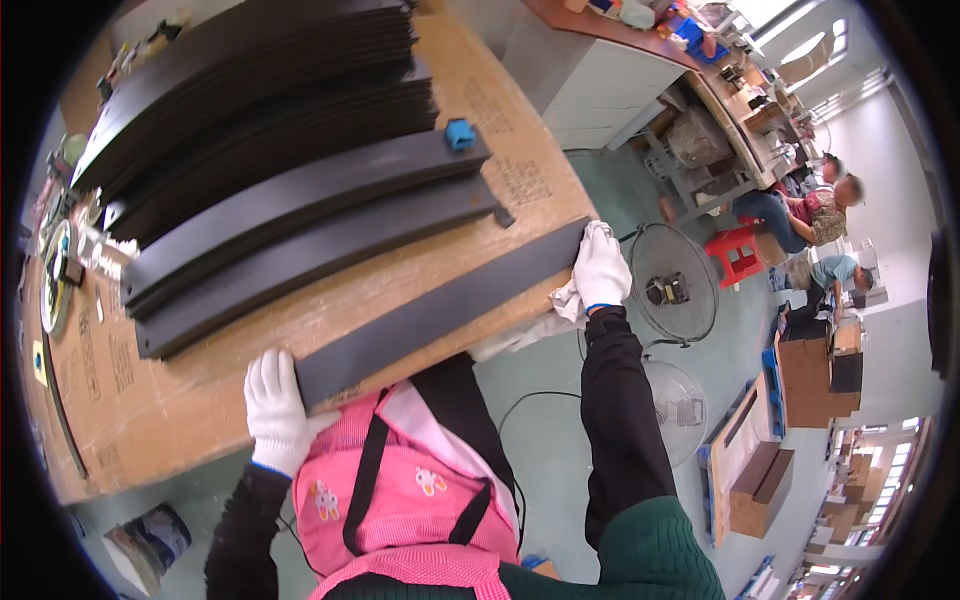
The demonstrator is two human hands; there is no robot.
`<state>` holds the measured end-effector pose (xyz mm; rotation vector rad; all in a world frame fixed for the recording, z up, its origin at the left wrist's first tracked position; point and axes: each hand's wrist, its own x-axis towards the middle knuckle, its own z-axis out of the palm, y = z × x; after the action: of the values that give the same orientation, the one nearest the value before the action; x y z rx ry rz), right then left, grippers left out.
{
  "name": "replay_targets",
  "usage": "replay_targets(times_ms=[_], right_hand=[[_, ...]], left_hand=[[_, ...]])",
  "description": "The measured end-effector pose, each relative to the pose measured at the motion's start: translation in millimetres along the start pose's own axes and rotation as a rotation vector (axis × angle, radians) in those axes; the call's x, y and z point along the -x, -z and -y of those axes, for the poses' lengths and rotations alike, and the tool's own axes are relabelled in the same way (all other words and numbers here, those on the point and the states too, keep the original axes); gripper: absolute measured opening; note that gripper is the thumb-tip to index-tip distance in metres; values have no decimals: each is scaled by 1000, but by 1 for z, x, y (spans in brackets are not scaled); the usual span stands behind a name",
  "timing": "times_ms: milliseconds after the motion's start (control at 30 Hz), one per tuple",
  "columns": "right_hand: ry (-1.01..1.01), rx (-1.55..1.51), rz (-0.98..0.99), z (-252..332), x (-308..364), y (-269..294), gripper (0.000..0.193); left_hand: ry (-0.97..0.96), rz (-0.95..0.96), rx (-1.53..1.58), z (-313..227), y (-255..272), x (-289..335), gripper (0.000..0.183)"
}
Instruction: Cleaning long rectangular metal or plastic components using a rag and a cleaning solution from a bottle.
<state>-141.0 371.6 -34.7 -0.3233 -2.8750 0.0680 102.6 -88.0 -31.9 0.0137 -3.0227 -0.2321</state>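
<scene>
A long, flat, dark grey strip [440, 305] lies along the near edge of a cardboard-covered table. At its left end is my left hand [275, 410], in a white knit glove, with fingers stretched flat and the thumb apart, touching the strip's end. My right hand [602, 265], also gloved, is closed around a white cloth [568, 302] at the strip's right end. Beyond the strip lie two stacks of similar dark strips [320, 250]. A small blue block [460, 134] sits on one of them, near its right end.
Taller piles of dark strips [270, 70] fill the table's far side. A round fan [675, 285] stands on the floor to the right, near a red stool [735, 255]. Several people sit or work farther right. A bucket [150, 545] is below the table at left.
</scene>
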Motion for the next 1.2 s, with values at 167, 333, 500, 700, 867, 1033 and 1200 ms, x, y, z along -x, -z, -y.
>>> replay_targets(times_ms=[167,333,500,700,867,1033,1200], right_hand=[[261,78,50,52,24,21,27],[521,-148,333,110,53,23,22],[196,27,-30,4,-55,8,26],[319,-66,-36,27,33,-4,32],[734,-355,84,90,186,68,38],[361,-589,-41,25,153,77,41],[242,-560,-48,-2,115,89,48]], left_hand=[[10,-107,-10,4,-4,13,113],[-6,-75,-43,5,2,10,110],[-77,-132,-23,-4,3,1,102],[-13,-138,-93,-16,39,36,89],[83,33,-73,-22,56,71,87],[106,741,716,-23,112,69,48],[742,1497,1929,-8,97,92,117]])
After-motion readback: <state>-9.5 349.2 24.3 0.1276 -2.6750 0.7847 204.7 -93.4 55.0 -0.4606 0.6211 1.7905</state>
